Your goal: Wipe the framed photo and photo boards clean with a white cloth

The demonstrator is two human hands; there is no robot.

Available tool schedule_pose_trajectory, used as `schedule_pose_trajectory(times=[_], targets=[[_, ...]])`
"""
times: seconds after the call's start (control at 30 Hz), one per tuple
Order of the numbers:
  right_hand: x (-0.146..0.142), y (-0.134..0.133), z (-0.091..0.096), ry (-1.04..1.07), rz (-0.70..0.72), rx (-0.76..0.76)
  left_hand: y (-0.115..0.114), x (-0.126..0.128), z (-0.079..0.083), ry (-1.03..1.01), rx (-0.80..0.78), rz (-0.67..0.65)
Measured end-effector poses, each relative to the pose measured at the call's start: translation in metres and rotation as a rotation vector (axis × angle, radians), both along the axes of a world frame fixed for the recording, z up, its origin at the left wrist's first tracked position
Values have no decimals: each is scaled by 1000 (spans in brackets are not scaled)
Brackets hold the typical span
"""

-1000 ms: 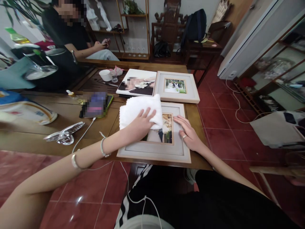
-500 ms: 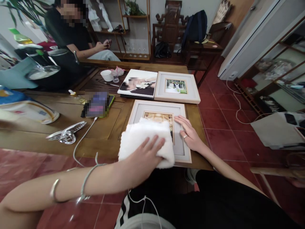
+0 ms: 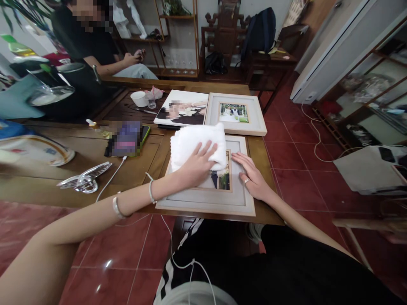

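Note:
A folded white towel point(image 3: 190, 142) lies over the upper left of a pale wooden picture frame point(image 3: 237, 203). My left hand point(image 3: 196, 167) presses on the towel from above, fingers spread, holding it against the frame. Part of the photo point(image 3: 224, 180) shows below and right of the towel; its left and upper parts are hidden. On the frame's right side rests my right hand point(image 3: 252, 177), its fingers stretched out flat and a ring on one of them. The frame lies flat at the table's front edge.
Behind it lie a second framed photo point(image 3: 259, 123) and a white-edged photo panel point(image 3: 178, 97). To the left are a phone point(image 3: 125, 140) with a cable, a shiny metal object point(image 3: 84, 178) and a white cup point(image 3: 139, 99). Across the table sits a person point(image 3: 85, 42).
My left hand has pushed the towel away from me to the frame's top left, uncovering the lower left of the frame. My right hand stays in place.

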State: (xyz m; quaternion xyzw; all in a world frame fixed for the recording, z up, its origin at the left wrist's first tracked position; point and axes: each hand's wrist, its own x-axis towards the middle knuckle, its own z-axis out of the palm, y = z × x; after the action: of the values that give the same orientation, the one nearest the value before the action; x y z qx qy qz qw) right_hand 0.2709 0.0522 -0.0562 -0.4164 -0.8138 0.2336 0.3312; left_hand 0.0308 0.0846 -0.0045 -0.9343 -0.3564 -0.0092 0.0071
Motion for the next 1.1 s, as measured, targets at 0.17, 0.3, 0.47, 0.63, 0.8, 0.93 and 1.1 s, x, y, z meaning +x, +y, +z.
schedule_pose_trajectory(times=[0.17, 0.3, 0.47, 0.63, 0.8, 0.93, 1.1], targets=[[0, 0, -2, 16, -14, -7, -74, 2, 27, 147, -151, -175], [-1, 0, -2, 18, -13, -4, -116, -2, 40, 112, -150, -330], [0, 0, -2, 15, -9, -11, -104, 5, 30, 104, -106, -218], [0, 0, -1, 12, -2, -16, -47, 18, 14, 106, -32, -21], [2, 0, -5, 39, -28, -34, -16, 38, 15, 46, -11, 53], [4, -1, -7, 55, -41, -50, -36, 49, 23, 81, -160, 38], [3, -2, -7, 59, -54, -76, -75, 41, 30, 85, -312, -68]])
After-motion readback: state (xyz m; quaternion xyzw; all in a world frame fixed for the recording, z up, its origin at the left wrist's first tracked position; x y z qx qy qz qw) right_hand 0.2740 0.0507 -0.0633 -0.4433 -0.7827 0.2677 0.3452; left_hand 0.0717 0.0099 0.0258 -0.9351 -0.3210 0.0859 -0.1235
